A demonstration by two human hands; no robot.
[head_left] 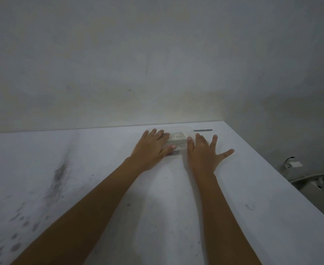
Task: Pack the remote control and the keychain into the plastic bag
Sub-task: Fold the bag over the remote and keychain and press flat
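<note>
My left hand [150, 148] and right hand [203, 152] lie flat and spread, gripping nothing, pressing the plastic bag [178, 139] holding the remote control [177, 136] on the bench [157, 207]. Keychain indistinct. Risk: trapped air could reopen the bag's mouth.

Two bare arms reach up from the bottom of the frame toward the middle. The left hand [151, 148] lies flat, palm down, fingers [158, 133] close together and pointing away. The right hand [203, 153] lies flat too, just right of center, with its fingers [213, 141] spread wide and the little one sticking out to the right.
</note>
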